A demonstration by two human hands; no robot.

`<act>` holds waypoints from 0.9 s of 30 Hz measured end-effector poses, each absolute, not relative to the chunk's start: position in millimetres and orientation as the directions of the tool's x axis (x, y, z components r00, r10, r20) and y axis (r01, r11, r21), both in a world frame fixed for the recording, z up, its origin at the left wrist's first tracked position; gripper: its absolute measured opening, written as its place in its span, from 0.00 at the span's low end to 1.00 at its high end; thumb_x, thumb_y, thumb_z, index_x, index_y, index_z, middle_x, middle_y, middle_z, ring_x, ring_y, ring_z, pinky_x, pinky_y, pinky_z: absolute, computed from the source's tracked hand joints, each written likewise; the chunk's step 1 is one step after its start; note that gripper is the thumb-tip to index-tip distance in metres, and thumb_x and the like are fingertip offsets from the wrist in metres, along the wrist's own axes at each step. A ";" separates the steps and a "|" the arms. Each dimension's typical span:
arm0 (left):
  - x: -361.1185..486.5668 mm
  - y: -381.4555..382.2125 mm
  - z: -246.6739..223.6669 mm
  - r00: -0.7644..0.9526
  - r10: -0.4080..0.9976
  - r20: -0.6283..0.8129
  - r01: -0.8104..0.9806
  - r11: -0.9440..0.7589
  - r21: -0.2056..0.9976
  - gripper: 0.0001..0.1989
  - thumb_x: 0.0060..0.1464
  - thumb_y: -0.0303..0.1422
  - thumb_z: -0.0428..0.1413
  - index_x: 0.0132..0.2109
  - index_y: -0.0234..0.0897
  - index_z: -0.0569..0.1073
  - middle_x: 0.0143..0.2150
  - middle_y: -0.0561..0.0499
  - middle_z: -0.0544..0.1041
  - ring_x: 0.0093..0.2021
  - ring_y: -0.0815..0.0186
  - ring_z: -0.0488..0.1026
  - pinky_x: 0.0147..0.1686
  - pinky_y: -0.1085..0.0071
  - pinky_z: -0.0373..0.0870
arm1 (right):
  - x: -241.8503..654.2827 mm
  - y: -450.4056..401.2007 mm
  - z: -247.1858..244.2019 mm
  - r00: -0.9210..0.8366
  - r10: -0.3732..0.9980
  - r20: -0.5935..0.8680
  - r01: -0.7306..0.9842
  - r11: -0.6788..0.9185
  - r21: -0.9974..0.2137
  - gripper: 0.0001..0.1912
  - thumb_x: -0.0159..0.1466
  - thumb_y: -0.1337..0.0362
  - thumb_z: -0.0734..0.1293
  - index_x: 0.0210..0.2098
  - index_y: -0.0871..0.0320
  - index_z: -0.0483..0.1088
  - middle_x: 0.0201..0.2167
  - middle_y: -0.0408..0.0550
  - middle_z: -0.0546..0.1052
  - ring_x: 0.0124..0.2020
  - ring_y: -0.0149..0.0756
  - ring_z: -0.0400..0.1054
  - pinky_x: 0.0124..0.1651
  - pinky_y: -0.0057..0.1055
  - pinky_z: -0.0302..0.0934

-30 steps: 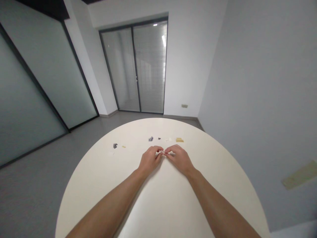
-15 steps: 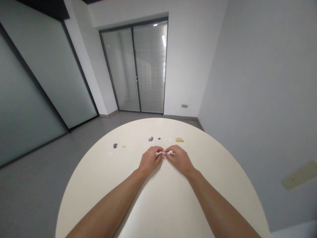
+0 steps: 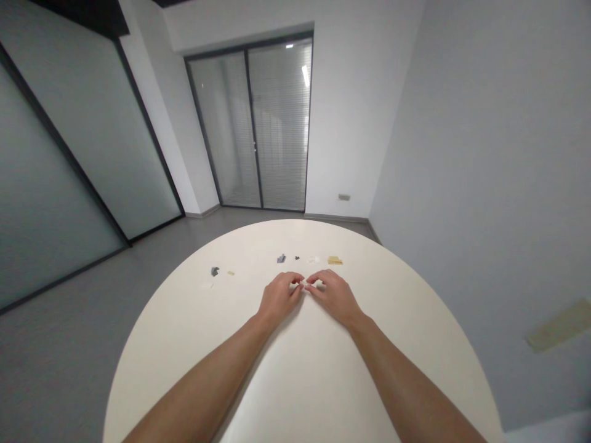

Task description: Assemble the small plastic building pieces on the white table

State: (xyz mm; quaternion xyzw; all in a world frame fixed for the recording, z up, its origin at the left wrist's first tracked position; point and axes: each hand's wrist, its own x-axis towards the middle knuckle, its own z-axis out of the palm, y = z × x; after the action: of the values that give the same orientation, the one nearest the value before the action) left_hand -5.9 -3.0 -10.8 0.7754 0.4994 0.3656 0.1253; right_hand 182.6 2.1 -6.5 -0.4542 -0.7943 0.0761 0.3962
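Both hands [image 3: 305, 295] pinched, fingertips nearly meeting

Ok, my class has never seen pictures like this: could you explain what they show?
There is no robot here: a person works with bare hands, seen by a camera worn on the head, looking forward and down. The left hand and right hand meet over a round white table. Their fingers seem to pinch a small pale piece, too tiny to identify. Beyond them lie gray scraps, a tiny dark piece, whitish scraps and yellow pieces. Further left are a dark gray scrap and a small yellow strip.
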 end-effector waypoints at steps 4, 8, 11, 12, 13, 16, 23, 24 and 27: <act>-5.7 -4.5 -8.2 0.221 0.873 0.435 0.695 -0.454 0.558 0.10 0.59 0.30 0.53 0.47 0.42 0.75 0.44 0.50 0.79 0.45 0.64 0.74 0.48 0.66 0.71 | 182.7 2.1 -6.1 -0.283 0.783 0.554 0.663 0.577 -0.477 0.04 0.64 0.60 0.69 0.37 0.52 0.74 0.38 0.45 0.79 0.44 0.38 0.72 0.49 0.37 0.64; -5.9 -5.5 -7.2 0.221 0.866 0.448 0.690 -0.463 0.556 0.09 0.60 0.31 0.53 0.46 0.42 0.75 0.44 0.51 0.79 0.46 0.64 0.74 0.47 0.66 0.71 | 182.9 1.9 -5.6 -0.286 0.787 0.546 0.673 0.571 -0.471 0.06 0.65 0.58 0.68 0.38 0.52 0.75 0.38 0.46 0.80 0.44 0.39 0.72 0.48 0.37 0.65; -5.9 -5.6 -7.4 0.216 0.866 0.451 0.685 -0.464 0.562 0.08 0.60 0.32 0.53 0.45 0.42 0.75 0.43 0.51 0.79 0.45 0.64 0.74 0.47 0.67 0.71 | 183.1 2.5 -6.6 -0.279 0.789 0.548 0.671 0.568 -0.476 0.06 0.66 0.58 0.67 0.38 0.51 0.75 0.38 0.46 0.80 0.43 0.39 0.72 0.47 0.36 0.65; -5.9 -5.7 -7.3 0.215 0.868 0.448 0.685 -0.461 0.565 0.08 0.60 0.32 0.53 0.44 0.42 0.75 0.43 0.52 0.79 0.45 0.64 0.74 0.46 0.67 0.71 | 183.2 2.7 -7.0 -0.275 0.789 0.549 0.670 0.567 -0.479 0.06 0.66 0.58 0.67 0.38 0.51 0.75 0.38 0.46 0.80 0.43 0.38 0.72 0.47 0.36 0.65; -5.9 -5.7 -7.3 0.214 0.870 0.444 0.685 -0.458 0.567 0.08 0.60 0.32 0.53 0.44 0.43 0.76 0.43 0.52 0.79 0.45 0.64 0.74 0.46 0.67 0.71 | 183.2 2.9 -7.3 -0.271 0.790 0.550 0.669 0.565 -0.483 0.06 0.66 0.57 0.67 0.39 0.51 0.75 0.38 0.46 0.80 0.42 0.38 0.72 0.46 0.36 0.65; -6.0 -5.6 -7.5 0.213 0.872 0.441 0.690 -0.454 0.563 0.08 0.60 0.33 0.54 0.45 0.43 0.76 0.44 0.51 0.80 0.46 0.64 0.75 0.47 0.67 0.71 | 183.0 2.9 -7.5 -0.264 0.793 0.549 0.668 0.561 -0.489 0.07 0.66 0.58 0.67 0.41 0.51 0.75 0.38 0.45 0.79 0.43 0.38 0.72 0.47 0.36 0.65; -6.6 -3.7 -8.7 0.211 0.870 0.445 0.698 -0.453 0.554 0.09 0.61 0.33 0.53 0.46 0.43 0.77 0.44 0.51 0.80 0.45 0.64 0.75 0.48 0.66 0.71 | 181.3 0.3 -4.7 -0.258 0.789 0.557 0.652 0.568 -0.502 0.06 0.65 0.62 0.67 0.41 0.52 0.74 0.38 0.45 0.79 0.43 0.37 0.71 0.49 0.36 0.64; -6.5 -3.7 -8.3 0.214 0.873 0.438 0.701 -0.449 0.554 0.09 0.61 0.33 0.53 0.46 0.43 0.78 0.44 0.51 0.81 0.45 0.64 0.75 0.48 0.66 0.71 | 181.1 0.3 -5.0 -0.258 0.788 0.559 0.650 0.570 -0.503 0.06 0.65 0.62 0.67 0.42 0.52 0.74 0.38 0.45 0.79 0.43 0.37 0.71 0.49 0.36 0.65; -6.0 -4.3 -7.0 0.213 0.879 0.425 0.711 -0.439 0.550 0.09 0.61 0.34 0.54 0.45 0.43 0.78 0.43 0.51 0.81 0.44 0.63 0.75 0.47 0.66 0.70 | 180.9 1.3 -7.3 -0.243 0.793 0.559 0.646 0.562 -0.516 0.07 0.65 0.63 0.67 0.43 0.52 0.73 0.39 0.45 0.78 0.43 0.37 0.72 0.49 0.36 0.65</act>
State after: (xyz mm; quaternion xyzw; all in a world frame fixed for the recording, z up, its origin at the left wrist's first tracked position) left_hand -6.0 -4.3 -7.0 0.7698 0.5164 0.3558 0.1186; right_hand 180.9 1.3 -7.3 -0.4594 -0.7832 0.0892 0.4095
